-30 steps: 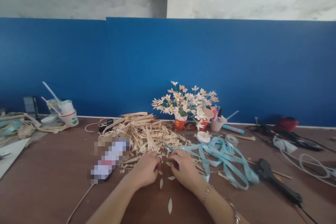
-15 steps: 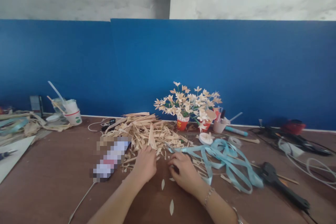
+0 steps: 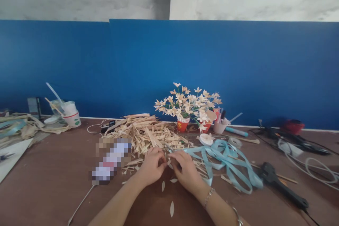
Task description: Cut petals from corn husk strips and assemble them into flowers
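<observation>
My left hand (image 3: 155,164) is bent with its fingertips pinched together, just in front of a heap of dry pale husk strips (image 3: 143,130). Close to its right, my right hand (image 3: 182,164) has curled fingers, its tips almost meeting those of the left. Whatever lies between the fingertips is too small to make out. Below the hands, pale leaf-shaped pieces lie on the brown table, one (image 3: 163,186) near the left wrist and another (image 3: 172,209) lower down. Scissors are partly visible behind my right hand, their outline unclear.
Pale flowers (image 3: 185,104) stand in red cups at the back. Light blue ribbon (image 3: 230,164) and a black glue gun (image 3: 283,185) lie right. A blurred phone-like object (image 3: 111,162) with a cable lies left. A white cup (image 3: 72,118) stands back left; cables (image 3: 312,166) lie far right.
My left hand has come away from the upright husk piece and moved right, towards my right hand. That piece now lies tilted on the heap. The view has shifted slightly.
</observation>
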A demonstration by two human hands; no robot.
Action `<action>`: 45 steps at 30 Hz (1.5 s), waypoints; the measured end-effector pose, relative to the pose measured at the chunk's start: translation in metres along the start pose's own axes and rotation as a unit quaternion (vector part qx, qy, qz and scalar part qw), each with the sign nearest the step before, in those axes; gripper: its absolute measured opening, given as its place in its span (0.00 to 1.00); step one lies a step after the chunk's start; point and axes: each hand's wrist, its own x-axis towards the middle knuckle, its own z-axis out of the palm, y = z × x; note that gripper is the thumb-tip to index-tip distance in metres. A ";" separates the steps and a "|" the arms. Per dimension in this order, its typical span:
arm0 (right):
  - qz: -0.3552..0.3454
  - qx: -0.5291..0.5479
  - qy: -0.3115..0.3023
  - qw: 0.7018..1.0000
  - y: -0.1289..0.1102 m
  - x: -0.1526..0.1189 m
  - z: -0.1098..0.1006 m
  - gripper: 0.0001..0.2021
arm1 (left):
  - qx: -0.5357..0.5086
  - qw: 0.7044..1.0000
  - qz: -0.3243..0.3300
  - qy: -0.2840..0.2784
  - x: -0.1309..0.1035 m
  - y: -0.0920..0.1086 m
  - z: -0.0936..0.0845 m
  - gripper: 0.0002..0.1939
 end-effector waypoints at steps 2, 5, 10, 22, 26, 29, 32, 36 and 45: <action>-0.007 -0.003 -0.009 1.000 0.000 0.001 -0.001 0.11 | -0.013 1.000 0.000 -0.005 0.000 -0.001 0.001 0.05; -0.008 -0.013 -0.023 1.000 0.001 0.002 -0.002 0.05 | -0.032 0.999 -0.001 -0.006 0.001 -0.003 0.003 0.06; 0.017 -0.001 -0.004 1.000 -0.001 0.003 -0.004 0.04 | -0.054 0.998 -0.001 0.021 0.002 -0.003 0.003 0.08; 0.060 0.041 -0.017 0.997 -0.005 0.004 -0.003 0.04 | -0.052 0.998 -0.003 0.026 0.000 0.000 0.009 0.04; 0.099 0.070 -0.006 0.993 -0.003 0.004 0.000 0.05 | -0.070 0.997 0.001 0.036 0.000 0.000 0.010 0.05; 0.107 0.092 -0.005 0.990 -0.001 0.003 0.000 0.04 | -0.075 0.996 0.002 0.039 0.000 0.001 0.010 0.05; 0.109 0.083 -0.005 0.991 -0.002 0.003 0.000 0.04 | -0.066 0.997 0.005 0.047 -0.001 0.003 0.011 0.06; 0.125 0.033 0.015 0.992 -0.005 0.003 0.003 0.04 | -0.028 0.997 -0.017 0.075 -0.002 0.007 0.016 0.07; 0.164 -0.061 0.057 0.983 -0.012 0.003 0.011 0.05 | 0.004 0.992 -0.074 0.105 -0.001 0.011 0.023 0.07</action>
